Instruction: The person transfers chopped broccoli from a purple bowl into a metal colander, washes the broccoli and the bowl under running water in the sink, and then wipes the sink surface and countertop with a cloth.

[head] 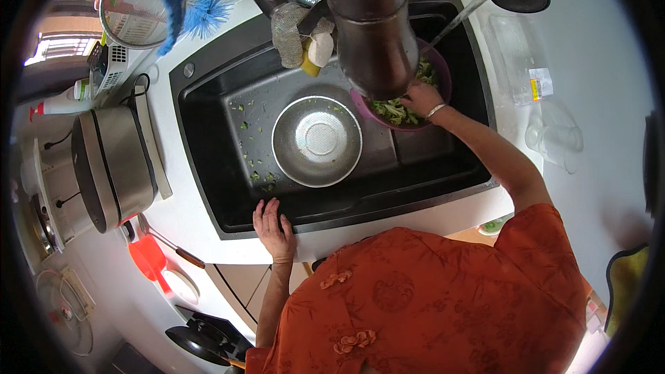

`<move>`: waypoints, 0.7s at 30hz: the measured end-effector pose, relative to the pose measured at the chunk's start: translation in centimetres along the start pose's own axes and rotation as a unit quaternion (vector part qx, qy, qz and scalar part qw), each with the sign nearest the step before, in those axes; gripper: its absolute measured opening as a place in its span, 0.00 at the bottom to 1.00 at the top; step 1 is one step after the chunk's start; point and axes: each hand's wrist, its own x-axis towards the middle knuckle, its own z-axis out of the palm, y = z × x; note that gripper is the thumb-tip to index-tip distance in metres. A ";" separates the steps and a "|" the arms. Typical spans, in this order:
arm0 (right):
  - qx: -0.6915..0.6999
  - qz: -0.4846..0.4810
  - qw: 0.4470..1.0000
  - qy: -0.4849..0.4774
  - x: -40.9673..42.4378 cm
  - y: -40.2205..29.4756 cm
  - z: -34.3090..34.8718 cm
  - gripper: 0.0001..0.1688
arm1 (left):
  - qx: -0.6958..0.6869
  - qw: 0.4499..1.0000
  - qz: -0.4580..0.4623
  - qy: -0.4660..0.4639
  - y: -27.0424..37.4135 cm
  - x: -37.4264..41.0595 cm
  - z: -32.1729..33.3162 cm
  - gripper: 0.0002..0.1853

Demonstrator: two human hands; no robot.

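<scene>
My right hand [423,98], with a bracelet at the wrist, reaches into a pink-purple bowl [442,70] at the right side of the black sink [208,176]. Its fingers are among cut green leafy vegetables [393,111] and are partly hidden. What looks like a thin stream of water [460,18] runs down to the bowl's far rim. A perforated metal colander [318,140] stands in the middle of the sink, with a few green specks inside. My left hand [274,231] rests on the sink's front rim, fingers slightly apart, holding nothing.
A large dark fixture [371,26] hangs over the sink and covers part of the bowl. Scrubbers [291,36] hang beside it. Green scraps [254,175] dot the sink floor. A rice cooker [117,163] stands left; a clear plastic container [509,57] and glass [555,137] lie right.
</scene>
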 end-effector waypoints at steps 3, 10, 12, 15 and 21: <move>0.067 0.039 0.996 0.034 0.7 -2.5 0.6 0.27 | 0.010 1.000 0.002 0.000 -0.1 -0.1 -0.1 0.17; -0.024 0.105 0.993 -0.056 3.0 -4.6 1.9 0.22 | 0.015 1.000 0.002 -0.003 0.1 0.0 -0.1 0.18; 0.013 0.102 0.994 -0.032 3.3 -3.3 1.9 0.22 | 0.012 1.000 -0.001 -0.002 0.2 0.1 -0.2 0.18; 0.259 0.186 0.939 -0.127 3.9 -1.1 -0.7 0.23 | 0.015 1.000 -0.008 -0.002 0.2 -0.1 -0.2 0.18; 0.159 0.169 0.971 0.064 5.5 3.2 -3.2 0.30 | 0.012 1.000 -0.008 -0.004 0.0 -0.1 0.0 0.18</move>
